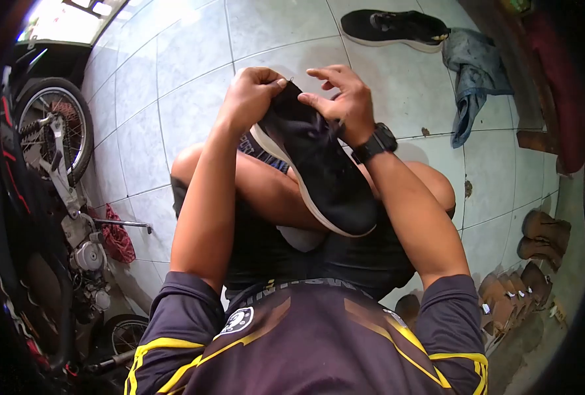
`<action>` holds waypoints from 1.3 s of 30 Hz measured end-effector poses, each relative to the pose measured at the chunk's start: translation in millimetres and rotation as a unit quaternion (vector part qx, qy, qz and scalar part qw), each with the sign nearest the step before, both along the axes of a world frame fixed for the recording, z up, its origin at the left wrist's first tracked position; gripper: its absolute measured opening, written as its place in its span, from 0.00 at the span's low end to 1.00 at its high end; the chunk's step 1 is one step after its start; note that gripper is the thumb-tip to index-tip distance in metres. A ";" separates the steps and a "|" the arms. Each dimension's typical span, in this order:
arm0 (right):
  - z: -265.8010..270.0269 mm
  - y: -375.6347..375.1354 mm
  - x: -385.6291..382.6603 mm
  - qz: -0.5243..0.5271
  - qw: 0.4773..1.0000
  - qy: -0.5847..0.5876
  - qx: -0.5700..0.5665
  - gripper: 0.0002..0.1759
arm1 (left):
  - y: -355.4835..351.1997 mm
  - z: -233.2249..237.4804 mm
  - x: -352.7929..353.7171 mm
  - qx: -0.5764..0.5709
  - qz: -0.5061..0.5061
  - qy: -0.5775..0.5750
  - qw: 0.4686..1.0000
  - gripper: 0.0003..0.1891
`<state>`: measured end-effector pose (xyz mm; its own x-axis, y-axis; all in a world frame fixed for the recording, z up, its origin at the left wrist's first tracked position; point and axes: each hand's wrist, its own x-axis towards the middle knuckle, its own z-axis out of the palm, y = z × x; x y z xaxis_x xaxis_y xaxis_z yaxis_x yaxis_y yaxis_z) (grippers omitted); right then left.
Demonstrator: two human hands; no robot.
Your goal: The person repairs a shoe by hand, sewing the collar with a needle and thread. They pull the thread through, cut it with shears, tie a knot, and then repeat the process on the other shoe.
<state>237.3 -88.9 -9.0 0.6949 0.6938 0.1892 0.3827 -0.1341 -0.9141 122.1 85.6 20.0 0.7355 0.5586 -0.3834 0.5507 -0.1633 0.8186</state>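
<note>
A black sneaker (325, 174) with a white sole rests across my crossed legs, its toe pointing toward my body and its heel away from me. My left hand (256, 99) pinches the heel end of its collar between thumb and fingers. A tiny dark strand sticks up beside that thumb, too small to name. Over the other side of the shoe's opening hangs my right hand (342, 102), thumb and fingers apart, with nothing visible between them. A black watch (376, 143) is on the right wrist.
A matching sneaker (394, 29) lies on the tiled floor (279, 26) at the far right, touching a crumpled grey-blue cloth (473, 72). To my left stands a motorcycle (55, 138), with a red cloth (118, 234) near it. Several brown shoes (509, 296) line the right wall.
</note>
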 end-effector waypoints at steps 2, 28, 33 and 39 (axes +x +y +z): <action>51.6 -14.3 -18.8 0.010 0.993 -0.084 0.086 0.23 | -28.3 65.9 -28.7 0.111 -0.021 -0.063 0.992 0.10; 133.8 -43.2 -167.5 0.153 0.831 -0.473 0.250 0.14 | -107.8 134.1 -214.0 0.267 0.005 -0.327 0.906 0.05; 134.7 -33.3 -172.3 0.211 0.816 -0.466 0.268 0.13 | -107.4 132.4 -228.0 0.270 0.005 -0.331 0.904 0.06; 138.6 -30.3 -170.5 0.303 0.784 -0.490 0.233 0.13 | -101.4 124.4 -241.8 0.211 0.018 -0.318 0.924 0.06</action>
<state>66.8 -119.2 129.6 -0.3721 0.5375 0.7567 0.7962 0.6038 -0.0374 -119.7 -15.8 144.4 0.7159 0.5876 0.3771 -0.0087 -0.5325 0.8464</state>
